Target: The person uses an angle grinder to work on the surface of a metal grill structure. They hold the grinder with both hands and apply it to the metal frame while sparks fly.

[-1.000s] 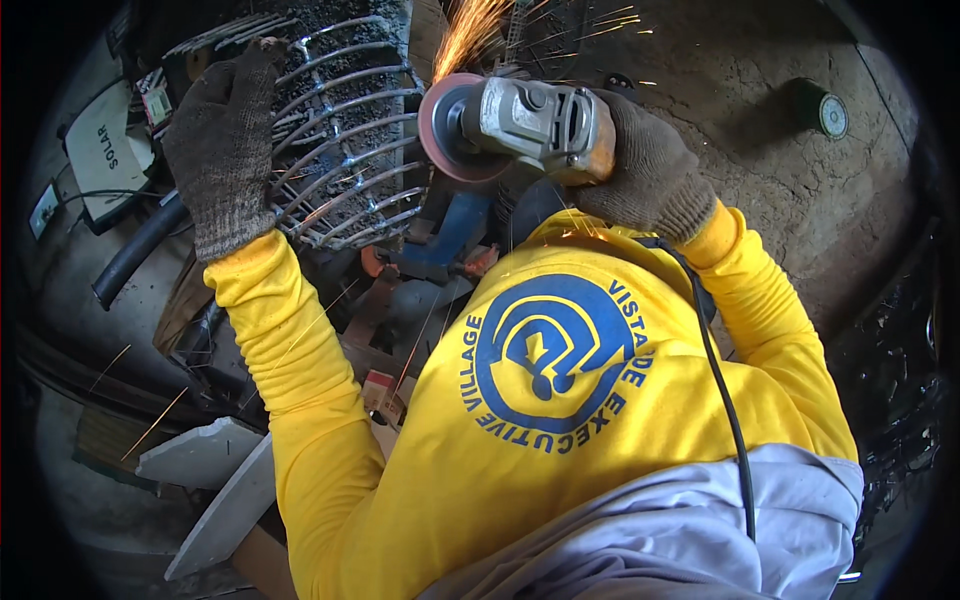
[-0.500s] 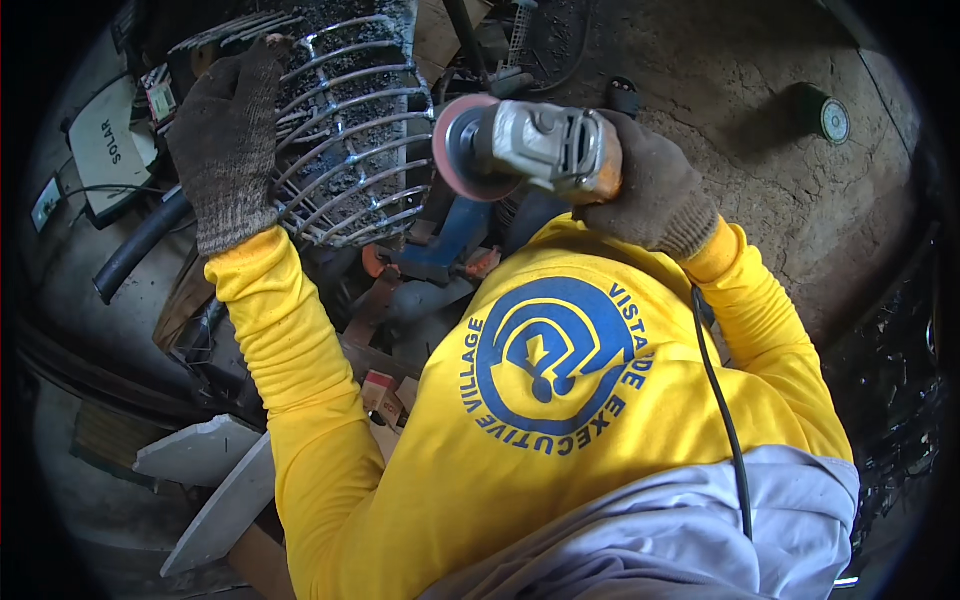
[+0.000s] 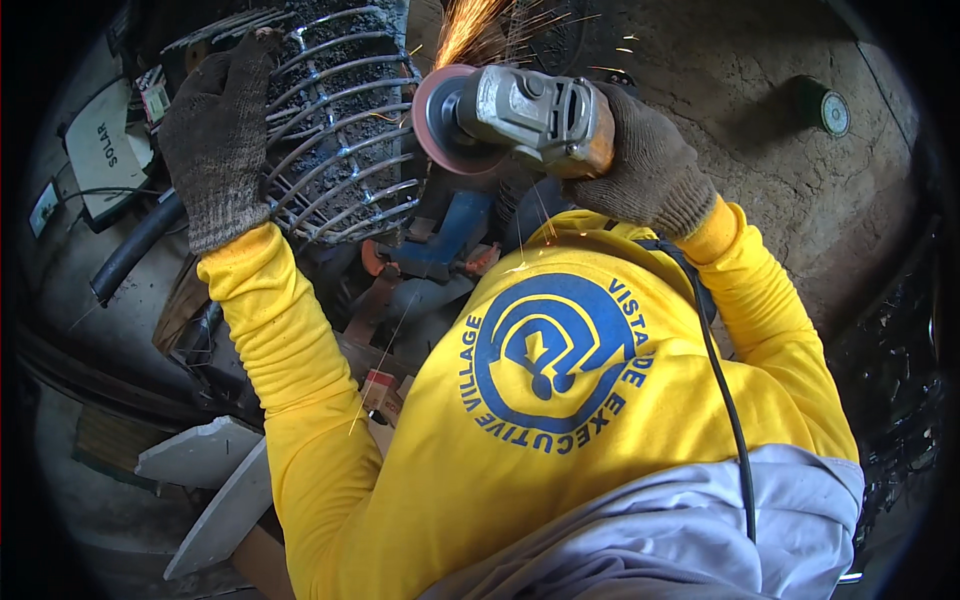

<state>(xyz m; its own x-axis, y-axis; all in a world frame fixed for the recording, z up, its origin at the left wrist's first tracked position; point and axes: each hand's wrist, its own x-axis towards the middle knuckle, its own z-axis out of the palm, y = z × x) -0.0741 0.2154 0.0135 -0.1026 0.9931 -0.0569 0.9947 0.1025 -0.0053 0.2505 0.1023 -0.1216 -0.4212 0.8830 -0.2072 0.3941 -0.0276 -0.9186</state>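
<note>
My gloved left hand (image 3: 212,150) is closed on the left side of a curved metal rack (image 3: 345,151), built of bent bare rods joined by a welded cross rod. My gloved right hand (image 3: 652,163) grips the body of a grey angle grinder (image 3: 530,112), its palm round the orange-brown rear part. The grinder's reddish disc (image 3: 432,122) meets the right edge of the rack, and orange sparks (image 3: 468,32) spray upward from there. A few stray sparks fall near my chest. The fingertips of my left glove are partly hidden.
A black cord (image 3: 728,410) runs down over my yellow shirt. Below the rack sits a blue tool (image 3: 458,238). A dark pipe (image 3: 138,250) and a pale panel (image 3: 102,150) lie left; white boards (image 3: 222,510) lean lower left. A green can (image 3: 833,113) stands right.
The grinder has shifted slightly up and left, its disc now against the rack's edge. Sparks have appeared. The left hand and rack have moved a little left.
</note>
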